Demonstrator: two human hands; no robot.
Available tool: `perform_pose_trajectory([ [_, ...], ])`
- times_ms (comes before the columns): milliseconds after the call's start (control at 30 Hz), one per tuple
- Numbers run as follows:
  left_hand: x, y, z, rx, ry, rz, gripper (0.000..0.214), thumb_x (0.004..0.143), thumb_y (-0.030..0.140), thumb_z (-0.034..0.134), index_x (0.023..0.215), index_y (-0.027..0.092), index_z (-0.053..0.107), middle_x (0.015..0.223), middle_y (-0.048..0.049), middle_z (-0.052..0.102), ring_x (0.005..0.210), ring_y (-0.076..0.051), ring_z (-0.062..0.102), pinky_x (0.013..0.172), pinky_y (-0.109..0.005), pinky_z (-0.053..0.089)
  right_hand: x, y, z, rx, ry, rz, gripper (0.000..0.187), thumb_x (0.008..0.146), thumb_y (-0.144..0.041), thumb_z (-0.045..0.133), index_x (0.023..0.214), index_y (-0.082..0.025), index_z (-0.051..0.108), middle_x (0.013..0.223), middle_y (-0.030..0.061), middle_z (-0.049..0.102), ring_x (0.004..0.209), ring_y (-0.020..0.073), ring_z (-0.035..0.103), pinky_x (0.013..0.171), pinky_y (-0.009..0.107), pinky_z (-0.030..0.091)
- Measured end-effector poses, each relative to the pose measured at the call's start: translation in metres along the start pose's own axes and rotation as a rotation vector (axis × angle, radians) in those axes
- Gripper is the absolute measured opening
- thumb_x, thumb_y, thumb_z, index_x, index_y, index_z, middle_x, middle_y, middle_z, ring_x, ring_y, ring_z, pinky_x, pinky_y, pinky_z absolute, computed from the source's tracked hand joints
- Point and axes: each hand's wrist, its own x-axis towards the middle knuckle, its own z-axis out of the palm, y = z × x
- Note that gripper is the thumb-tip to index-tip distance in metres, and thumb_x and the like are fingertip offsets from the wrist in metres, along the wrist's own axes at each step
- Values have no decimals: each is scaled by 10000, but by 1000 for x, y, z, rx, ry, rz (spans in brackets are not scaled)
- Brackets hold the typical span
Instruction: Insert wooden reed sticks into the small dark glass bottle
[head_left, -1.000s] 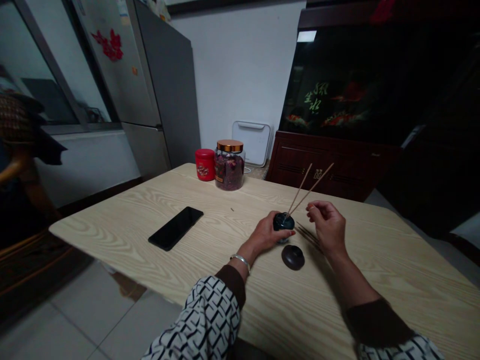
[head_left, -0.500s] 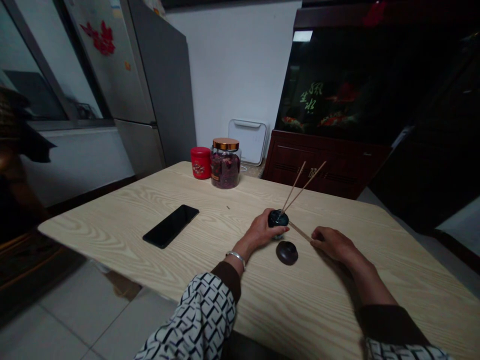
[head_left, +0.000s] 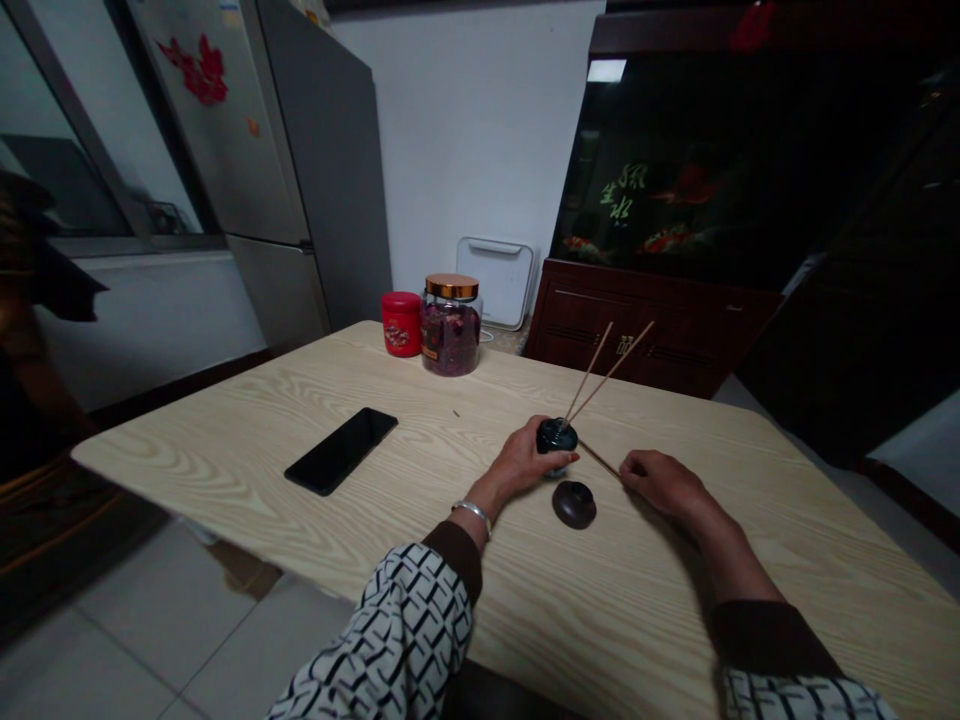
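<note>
My left hand (head_left: 523, 456) is wrapped round a small dark glass diffuser bottle (head_left: 558, 436) on the table. Two thin reed sticks (head_left: 613, 369) stand slanted out of its top, leaning to the right. Closed in a pinch, my right hand (head_left: 663, 482) grips the near end of another thin reed stick (head_left: 601, 460). That stick's far end reaches the bottle's right side; whether it touches the glass I cannot tell. A round dark brown cap (head_left: 574, 505) with a hole in its middle lies just in front of the bottle, between my hands.
A black phone (head_left: 343, 451) lies on the pale wooden table (head_left: 247, 440). At the back edge stand a red canister (head_left: 401, 325) and a large jar (head_left: 451, 330) with a copper-coloured lid. Behind the table are a fish tank (head_left: 675, 170) and a fridge (head_left: 330, 180).
My hands, the bottle and the cap keep nearly the same places. The stick in my right hand has turned slightly; otherwise only the view has shifted a little.
</note>
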Motion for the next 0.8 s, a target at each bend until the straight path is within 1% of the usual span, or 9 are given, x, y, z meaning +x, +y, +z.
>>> perform_pose_trajectory([
  [200,0,1,-1,0,-7,28,620,716,473,794,1220,181,581,1065,-70,689,972,-214,633,850,-309,483,-10,-11,-6,-45,72,11,180,857,-292,521,819,-233,687,832,50,716,760,187,622,605,274,344],
  [300,0,1,-1,6,-6,19,628,709,481,798,1216,178,584,1062,-74,691,963,-216,634,846,-311,484,-17,-12,-18,9,211,-27,167,864,-309,527,813,-236,669,775,32,700,700,178,611,592,275,353],
  [367,0,2,-1,9,-5,11,632,703,489,800,1209,175,588,1058,-79,694,957,-218,636,842,-312,486,-24,-18,-32,120,408,-95,151,864,-327,551,843,-231,666,793,25,698,695,170,612,612,275,389],
  [433,0,3,-1,6,-5,4,640,697,496,803,1208,175,588,1060,-79,697,957,-217,639,838,-307,486,-32,-30,-49,298,701,-136,161,856,-358,598,903,-224,672,830,22,693,671,154,603,617,272,421],
  [500,0,3,-1,4,-10,-1,642,694,495,804,1208,176,588,1059,-72,699,959,-213,639,835,-299,485,-36,-46,-64,556,992,-148,210,834,-390,658,948,-214,673,812,14,675,617,132,577,579,262,435],
  [567,0,3,-1,12,-10,-4,632,693,490,805,1202,181,592,1051,-60,699,953,-208,638,828,-292,482,-35,-65,-75,840,1152,-195,241,805,-396,708,945,-204,667,773,5,660,591,122,571,531,247,444],
  [600,0,4,-2,16,-8,-5,626,694,490,804,1197,183,593,1045,-56,698,947,-205,638,822,-289,481,-32,-73,-78,965,1177,-238,240,793,-386,725,929,-199,661,768,5,662,601,124,585,519,241,454],
  [667,0,3,-2,19,-1,-8,630,691,499,804,1195,185,593,1041,-56,696,944,-206,637,812,-288,480,-22,-87,-80,1124,1163,-307,227,772,-360,744,894,-193,652,775,10,675,633,132,618,506,235,477],
  [800,0,2,-2,4,-3,4,636,693,514,802,1198,189,591,1052,-65,694,959,-214,638,825,-298,482,-1,-101,-70,1189,1097,-298,216,756,-338,746,870,-185,646,762,2,681,621,122,622,487,227,504],
])
